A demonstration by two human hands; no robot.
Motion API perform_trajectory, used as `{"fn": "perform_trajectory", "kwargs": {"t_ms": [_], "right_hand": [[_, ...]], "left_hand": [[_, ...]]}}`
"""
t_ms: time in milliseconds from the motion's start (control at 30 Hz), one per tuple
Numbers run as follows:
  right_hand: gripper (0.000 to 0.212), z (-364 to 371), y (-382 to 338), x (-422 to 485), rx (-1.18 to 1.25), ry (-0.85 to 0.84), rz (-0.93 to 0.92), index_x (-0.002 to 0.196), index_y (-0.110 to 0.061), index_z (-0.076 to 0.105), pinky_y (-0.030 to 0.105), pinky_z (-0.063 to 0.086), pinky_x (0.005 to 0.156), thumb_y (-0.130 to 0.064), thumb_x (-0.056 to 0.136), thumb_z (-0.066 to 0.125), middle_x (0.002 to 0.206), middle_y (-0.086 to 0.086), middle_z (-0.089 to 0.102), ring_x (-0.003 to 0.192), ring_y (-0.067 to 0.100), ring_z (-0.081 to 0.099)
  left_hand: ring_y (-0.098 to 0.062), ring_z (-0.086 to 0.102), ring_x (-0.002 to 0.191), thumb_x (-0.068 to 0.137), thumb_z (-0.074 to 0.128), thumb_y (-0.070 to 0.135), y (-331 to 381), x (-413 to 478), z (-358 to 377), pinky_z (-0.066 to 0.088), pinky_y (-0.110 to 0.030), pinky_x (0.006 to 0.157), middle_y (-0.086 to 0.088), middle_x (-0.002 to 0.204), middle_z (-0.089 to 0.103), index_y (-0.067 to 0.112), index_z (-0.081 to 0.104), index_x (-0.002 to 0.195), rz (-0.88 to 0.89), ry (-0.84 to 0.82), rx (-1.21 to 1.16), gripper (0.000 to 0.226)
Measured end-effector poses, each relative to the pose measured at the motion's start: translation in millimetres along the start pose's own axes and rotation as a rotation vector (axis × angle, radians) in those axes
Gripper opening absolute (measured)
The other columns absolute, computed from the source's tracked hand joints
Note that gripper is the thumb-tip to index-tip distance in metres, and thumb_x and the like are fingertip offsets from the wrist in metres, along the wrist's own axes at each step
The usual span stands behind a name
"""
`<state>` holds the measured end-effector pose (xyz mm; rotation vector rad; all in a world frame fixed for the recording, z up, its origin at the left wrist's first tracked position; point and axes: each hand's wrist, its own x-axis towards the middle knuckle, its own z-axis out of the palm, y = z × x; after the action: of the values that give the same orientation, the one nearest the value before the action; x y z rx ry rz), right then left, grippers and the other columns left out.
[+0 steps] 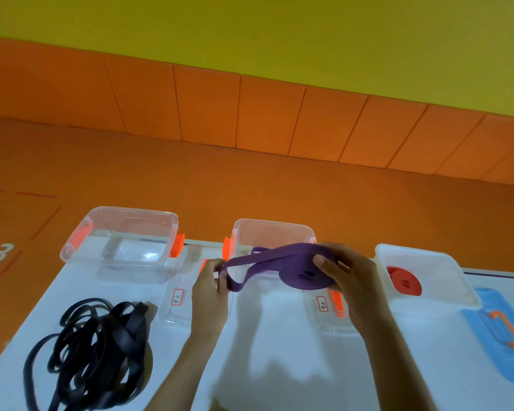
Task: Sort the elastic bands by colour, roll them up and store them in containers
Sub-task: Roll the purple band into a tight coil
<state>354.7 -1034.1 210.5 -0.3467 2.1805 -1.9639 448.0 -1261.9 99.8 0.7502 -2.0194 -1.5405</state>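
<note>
The purple elastic band [297,277], partly rolled into a flat coil, was held in the air above the table [279,366], in front of the middle clear container [273,229]. The right hand [350,277] had its grip closed round the coil; the left hand [209,287] pinched the loose tail. A rolled red band [404,281] lay in the right container [445,262], and a tangle of black bands [98,351] lay on the table at left

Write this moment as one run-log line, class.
step: rolling purple band; right hand: grips it; left hand: pinches its tail; red roll: in right box; black bands: loose on table
</note>
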Motion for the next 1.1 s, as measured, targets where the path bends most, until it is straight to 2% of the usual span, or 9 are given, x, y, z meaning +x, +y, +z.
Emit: {"fn": "perform_trajectory", "kwargs": {"t_ms": [67, 233, 333, 433, 500, 667, 867, 1000, 1100], "right_hand": [[0.025, -4.0, -1.0, 0.3, -0.012, 0.015, -0.015, 0.113, -0.019, 0.075, 0.033, 0.065, 0.073, -0.006, 0.091, 0.074, 0.103, 0.002, 0.079, 0.098, 0.019, 0.075], [0.028, -12.4, -1.3, -2.1, -0.120, -0.001, -0.075, 0.112, -0.026, 0.075, 0.032, 0.065, 0.076, -0.007, 0.092, 0.075, 0.103, -0.006, 0.079, 0.099, 0.017, 0.075], [0.031, -15.0, -1.6, -5.2, -0.244, -0.029, -0.132, 0.108, -0.035, 0.075, 0.027, 0.063, 0.078, -0.009, 0.090, 0.078, 0.099, -0.014, 0.079, 0.097, 0.013, 0.074], [0.034, -12.0, -1.1, -8.9, -0.324, -0.050, -0.152, 0.106, -0.039, 0.074, 0.022, 0.061, 0.079, -0.011, 0.088, 0.081, 0.097, -0.018, 0.079, 0.097, 0.009, 0.074], [0.035, -9.4, 1.1, -11.3, -0.338, -0.069, -0.147, 0.107, -0.038, 0.074, 0.021, 0.060, 0.079, -0.011, 0.087, 0.082, 0.098, -0.020, 0.079, 0.097, 0.007, 0.074], [0.037, -2.4, 3.7, -18.5, -0.349, -0.097, -0.162, 0.107, -0.041, 0.074, 0.017, 0.058, 0.078, -0.010, 0.087, 0.082, 0.099, -0.024, 0.078, 0.099, 0.007, 0.073], [0.038, -6.8, 6.0, -23.4, -0.300, -0.158, -0.100, 0.114, -0.035, 0.075, 0.027, 0.062, 0.084, -0.012, 0.086, 0.085, 0.104, -0.012, 0.079, 0.101, 0.015, 0.074], [0.033, -10.0, 14.4, -29.1, -0.125, -0.122, -0.021, 0.116, -0.028, 0.074, 0.033, 0.065, 0.075, -0.008, 0.091, 0.079, 0.109, -0.003, 0.078, 0.105, 0.023, 0.074], [0.028, -9.1, 15.6, -33.2, 0.068, -0.029, 0.005, 0.116, -0.023, 0.072, 0.041, 0.066, 0.072, -0.014, 0.090, 0.080, 0.112, 0.005, 0.077, 0.110, 0.029, 0.073]], "left_hand": [[-0.023, 0.072, 0.101, 0.104, 0.061, 0.004, -3.2, 0.8, 4.7, 0.065, -0.042, 0.085, 0.002, 0.112, 0.070, 0.020, 0.060, 0.119, -0.061, -0.078, -0.028, 0.022], [-0.017, 0.062, 0.125, 0.092, 0.074, 0.005, -6.9, 6.5, -1.7, 0.051, -0.012, 0.076, 0.017, 0.129, 0.058, 0.043, 0.047, 0.127, -0.213, -0.473, -0.006, 0.058], [0.005, 0.049, 0.134, 0.085, 0.082, 0.032, 14.5, 4.1, -5.6, 0.044, -0.013, 0.094, 0.035, 0.140, 0.049, 0.056, 0.038, 0.142, -0.074, -0.520, -0.097, 0.076], [0.007, 0.041, 0.143, 0.083, 0.083, 0.054, 46.6, 2.9, -3.8, 0.037, -0.020, 0.109, 0.034, 0.151, 0.046, 0.052, 0.039, 0.151, 0.129, -0.546, -0.121, 0.082], [0.007, 0.046, 0.140, 0.082, 0.083, 0.057, 64.2, 3.5, -1.5, 0.039, -0.018, 0.105, 0.033, 0.146, 0.053, 0.051, 0.048, 0.145, 0.186, -0.593, -0.016, 0.073], [-0.004, 0.071, 0.097, 0.084, 0.084, 0.024, 72.1, -0.1, 3.7, 0.054, -0.014, 0.082, 0.021, 0.101, 0.077, 0.042, 0.075, 0.105, 0.202, -0.633, 0.013, 0.029], [-0.011, 0.075, 0.097, 0.076, 0.093, 0.027, 66.3, 1.3, -3.6, 0.059, -0.020, 0.080, 0.011, 0.097, 0.081, 0.035, 0.080, 0.106, 0.121, -0.628, -0.116, 0.034], [-0.019, 0.076, 0.095, 0.062, 0.097, 0.036, 63.5, -3.7, -3.7, 0.062, -0.028, 0.076, -0.001, 0.097, 0.080, 0.032, 0.074, 0.092, 0.026, -0.585, -0.283, 0.038], [-0.012, 0.071, 0.082, 0.065, 0.096, 0.034, 62.4, -6.1, -5.2, 0.057, -0.023, 0.070, -0.003, 0.086, 0.076, 0.027, 0.069, 0.085, 0.006, -0.587, -0.326, 0.034]]}}
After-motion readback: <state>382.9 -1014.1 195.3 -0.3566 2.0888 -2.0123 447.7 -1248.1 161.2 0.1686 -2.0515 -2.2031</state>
